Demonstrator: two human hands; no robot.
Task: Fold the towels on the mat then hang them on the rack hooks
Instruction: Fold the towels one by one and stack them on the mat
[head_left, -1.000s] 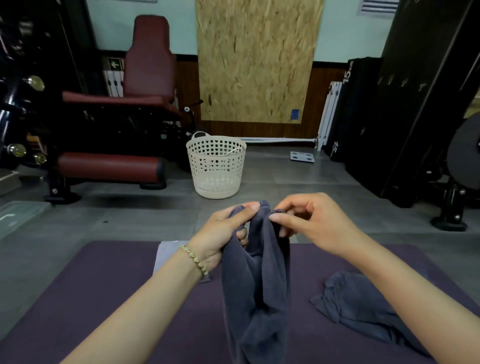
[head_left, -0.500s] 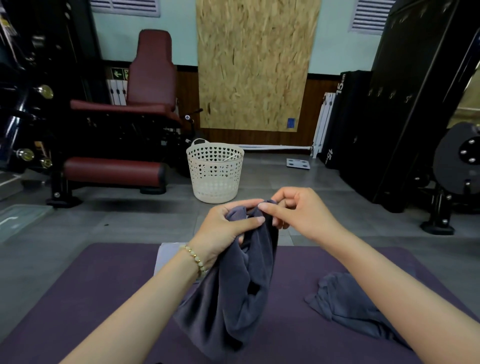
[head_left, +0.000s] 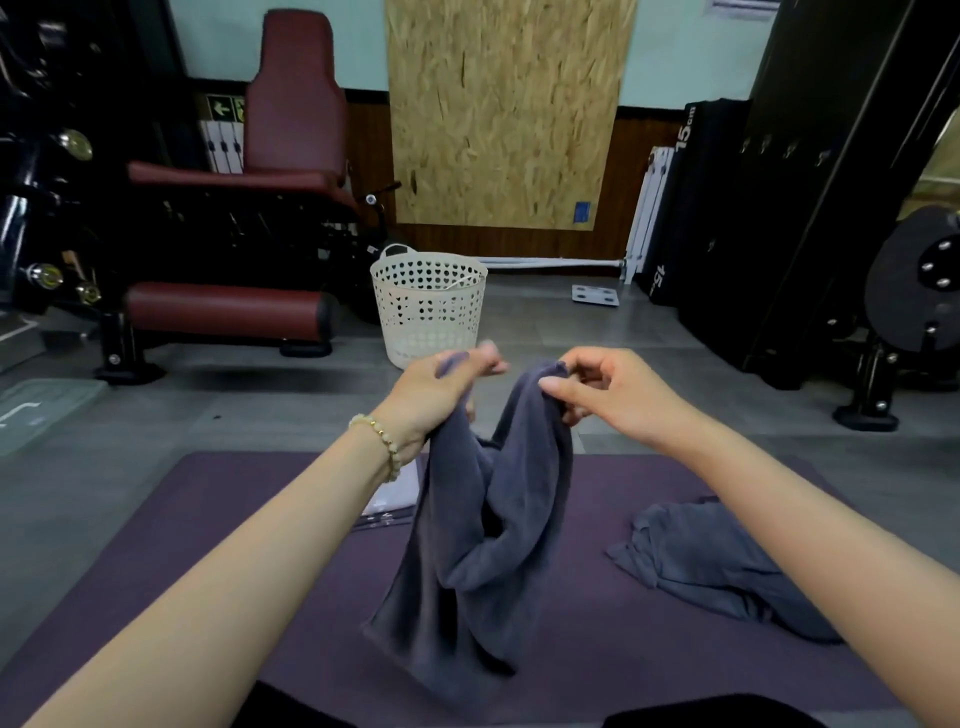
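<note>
A dark grey towel (head_left: 483, 530) hangs in front of me above the purple mat (head_left: 197, 545), its lower end bunched on the mat. My left hand (head_left: 436, 389) grips one top edge of it. My right hand (head_left: 602, 395) pinches the other top edge, a short way to the right. A second grey towel (head_left: 711, 561) lies crumpled on the mat at the right. Hooks (head_left: 779, 148) show on the black rack (head_left: 810, 182) at the far right.
A white perforated basket (head_left: 428, 306) stands on the grey floor beyond the mat. A flat pale folded item (head_left: 395, 493) lies on the mat behind my left wrist. A red padded gym bench (head_left: 234, 306) is at the left, weight equipment (head_left: 919, 291) at the right.
My hands, close together at the towel's top before, have moved apart, spreading its upper edge. The towel's hanging part has shifted and opened into two drapes.
</note>
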